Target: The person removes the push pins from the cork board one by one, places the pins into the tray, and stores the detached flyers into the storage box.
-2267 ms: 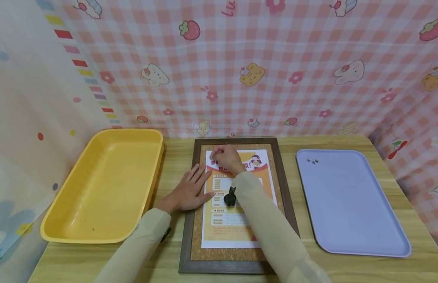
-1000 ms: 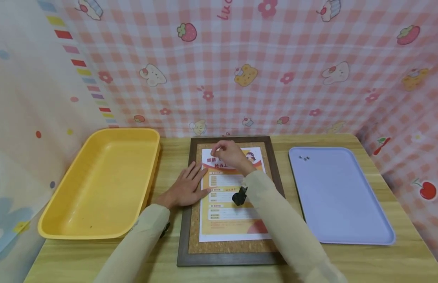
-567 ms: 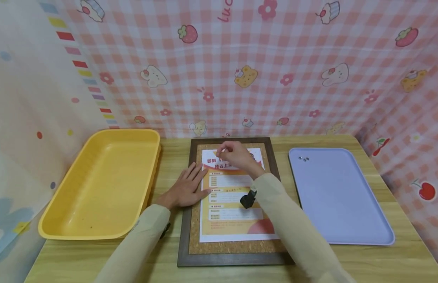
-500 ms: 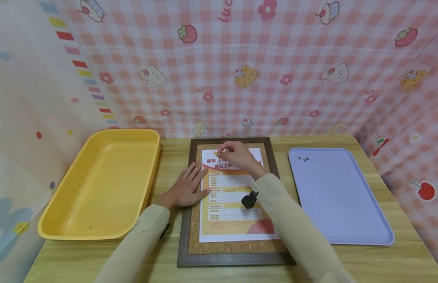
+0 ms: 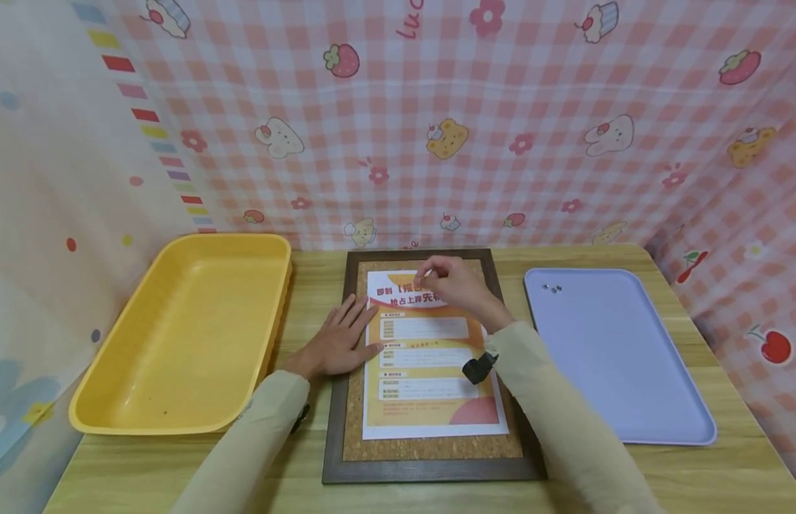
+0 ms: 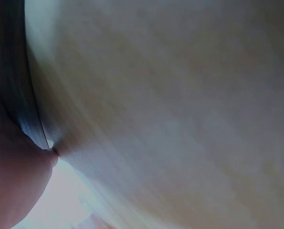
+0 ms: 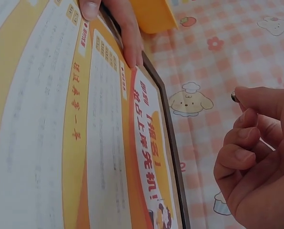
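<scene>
A printed poster (image 5: 423, 421) lies on a cork board (image 5: 436, 451) with a dark frame, in the middle of the table. My left hand (image 5: 336, 344) rests flat across the frame's left side, its spread fingertips on the poster's left edge. Above the poster's heading hovers my right hand (image 5: 460, 289). In the right wrist view, the thumb and index finger of this right hand (image 7: 261, 160) pinch a small, shiny thumbtack (image 7: 234, 97); its other fingers are curled. The left wrist view shows only part of the left hand (image 6: 15, 181) by the dark frame (image 6: 11, 62).
A deep yellow tray (image 5: 278, 314) stands left of the board. To the right lies a shallow lilac tray (image 5: 629, 357), with several small shiny tacks (image 5: 553, 288) near its back left corner. A pink checked cloth (image 5: 398, 107) hangs behind the table.
My right hand has moved from the poster's top left corner to the right, uncovering more of the heading. My left hand stays in place. The head view has shifted slightly.
</scene>
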{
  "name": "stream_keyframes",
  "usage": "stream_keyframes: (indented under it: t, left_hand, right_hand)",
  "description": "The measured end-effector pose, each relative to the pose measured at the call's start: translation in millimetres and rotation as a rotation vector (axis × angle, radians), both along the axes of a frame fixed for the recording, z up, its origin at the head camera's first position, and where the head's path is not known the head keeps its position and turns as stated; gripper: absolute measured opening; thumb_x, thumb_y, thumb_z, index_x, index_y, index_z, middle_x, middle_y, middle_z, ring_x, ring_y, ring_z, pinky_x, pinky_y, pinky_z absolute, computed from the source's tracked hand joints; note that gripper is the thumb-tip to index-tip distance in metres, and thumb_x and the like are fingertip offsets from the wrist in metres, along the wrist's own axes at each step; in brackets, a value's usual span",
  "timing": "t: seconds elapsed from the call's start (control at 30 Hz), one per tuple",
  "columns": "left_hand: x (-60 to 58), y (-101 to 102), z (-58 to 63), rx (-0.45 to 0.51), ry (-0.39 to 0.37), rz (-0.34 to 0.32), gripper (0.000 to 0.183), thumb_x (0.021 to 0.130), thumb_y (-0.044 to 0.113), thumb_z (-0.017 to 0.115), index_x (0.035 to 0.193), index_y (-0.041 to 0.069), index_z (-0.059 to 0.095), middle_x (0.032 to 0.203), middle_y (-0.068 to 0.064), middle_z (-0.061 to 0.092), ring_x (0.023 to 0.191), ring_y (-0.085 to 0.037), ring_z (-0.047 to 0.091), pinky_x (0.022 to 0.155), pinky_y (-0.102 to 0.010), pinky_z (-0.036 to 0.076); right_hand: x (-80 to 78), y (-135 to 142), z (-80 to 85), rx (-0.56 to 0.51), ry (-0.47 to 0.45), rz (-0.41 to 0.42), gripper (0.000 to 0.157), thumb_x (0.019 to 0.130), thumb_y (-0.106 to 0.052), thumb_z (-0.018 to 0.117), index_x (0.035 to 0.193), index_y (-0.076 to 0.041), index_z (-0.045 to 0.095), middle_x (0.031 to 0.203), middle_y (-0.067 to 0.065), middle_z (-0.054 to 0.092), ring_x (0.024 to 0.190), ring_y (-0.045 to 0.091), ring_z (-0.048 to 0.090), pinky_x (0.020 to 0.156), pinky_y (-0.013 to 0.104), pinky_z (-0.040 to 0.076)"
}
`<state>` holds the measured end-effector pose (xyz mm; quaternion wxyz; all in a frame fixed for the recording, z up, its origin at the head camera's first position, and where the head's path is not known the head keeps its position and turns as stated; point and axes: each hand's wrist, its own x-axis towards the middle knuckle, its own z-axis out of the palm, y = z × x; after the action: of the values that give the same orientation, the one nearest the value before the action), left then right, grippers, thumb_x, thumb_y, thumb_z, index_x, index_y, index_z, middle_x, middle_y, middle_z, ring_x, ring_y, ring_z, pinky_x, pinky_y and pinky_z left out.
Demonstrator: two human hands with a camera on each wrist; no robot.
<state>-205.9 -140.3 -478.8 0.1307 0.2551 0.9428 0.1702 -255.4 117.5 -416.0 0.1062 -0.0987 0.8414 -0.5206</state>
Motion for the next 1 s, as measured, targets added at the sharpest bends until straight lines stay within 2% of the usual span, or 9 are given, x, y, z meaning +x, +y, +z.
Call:
stream_keyframes:
  t: [0.17, 0.37, 0.43, 0.63, 0.73, 0.87, 1.0]
  left_hand:
    - [-0.2, -0.4, -0.3, 0.002, 0.001, -0.003, 0.078, 0.101, 0.053, 0.045, 0.160, 0.011, 0.016, 0.167, -0.012, 0.002, 0.153, -0.034, -0.005, 0.120, -0.059, 0.005]
    - [-1.2, 0.1, -0.4, -0.001, -0.004, -0.004, 0.079, 0.101, 0.054, 0.044, 0.161, 0.012, 0.015, 0.167, -0.011, 0.001, 0.153, -0.033, -0.006, 0.120, -0.059, 0.005]
    - [-1.4, -0.1, -0.4, -0.004, -0.006, -0.001, 0.079, 0.101, 0.054, 0.044, 0.161, 0.013, 0.015, 0.167, -0.011, 0.001, 0.153, -0.033, -0.007, 0.120, -0.058, 0.005]
    - [-3.1, 0.4, 2.1, -0.006, -0.004, 0.002, 0.079, 0.101, 0.054, 0.044, 0.161, 0.012, 0.015, 0.167, -0.011, 0.001, 0.153, -0.032, -0.007, 0.120, -0.058, 0.005]
    - [-3.4, 0.1, 3.2, -0.004, -0.002, 0.000, 0.078, 0.101, 0.054, 0.044, 0.160, 0.012, 0.015, 0.167, -0.012, 0.001, 0.153, -0.033, -0.006, 0.120, -0.058, 0.005]
    - [-2.0, -0.1, 3.1, -0.003, -0.002, -0.006, 0.078, 0.101, 0.053, 0.044, 0.160, 0.011, 0.015, 0.167, -0.013, 0.002, 0.153, -0.034, -0.005, 0.120, -0.059, 0.005]
    - [0.4, -0.4, 0.9, -0.008, 0.002, -0.007, 0.079, 0.101, 0.053, 0.044, 0.160, 0.010, 0.016, 0.167, -0.014, 0.002, 0.153, -0.035, -0.004, 0.120, -0.060, 0.006]
  right_hand:
    - [5.5, 12.4, 0.6, -0.010, -0.008, 0.016, 0.005, 0.095, -0.017, 0.067, 0.096, -0.013, 0.070, 0.079, 0.015, 0.058, 0.058, 0.015, 0.040, 0.052, 0.026, 0.034]
    - [8.0, 26.8, 0.2, 0.003, 0.041, 0.010, 0.004, 0.095, -0.013, 0.066, 0.096, -0.010, 0.069, 0.083, 0.024, 0.058, 0.060, 0.016, 0.044, 0.053, 0.026, 0.037]
    - [8.4, 31.5, 0.3, -0.003, 0.034, 0.004, 0.004, 0.095, -0.012, 0.066, 0.096, -0.010, 0.069, 0.082, 0.022, 0.057, 0.061, 0.016, 0.045, 0.054, 0.025, 0.038]
    - [11.2, 43.6, 6.2, -0.029, -0.001, -0.035, 0.007, 0.095, -0.013, 0.066, 0.100, -0.008, 0.068, 0.077, 0.004, 0.053, 0.061, 0.013, 0.043, 0.052, 0.022, 0.036]
    - [12.9, 48.4, 8.5, -0.034, -0.007, -0.057, 0.010, 0.094, -0.013, 0.068, 0.100, -0.005, 0.067, 0.075, 0.002, 0.051, 0.058, 0.011, 0.042, 0.051, 0.022, 0.035]
    - [17.5, 56.7, 9.6, -0.059, -0.009, -0.057, 0.012, 0.095, -0.014, 0.067, 0.100, -0.003, 0.066, 0.076, 0.001, 0.057, 0.058, 0.009, 0.042, 0.051, 0.022, 0.036]
    - [23.3, 67.9, 10.1, -0.086, -0.027, -0.055, 0.014, 0.096, -0.017, 0.066, 0.101, -0.004, 0.064, 0.075, -0.002, 0.054, 0.060, 0.009, 0.042, 0.053, 0.021, 0.036]
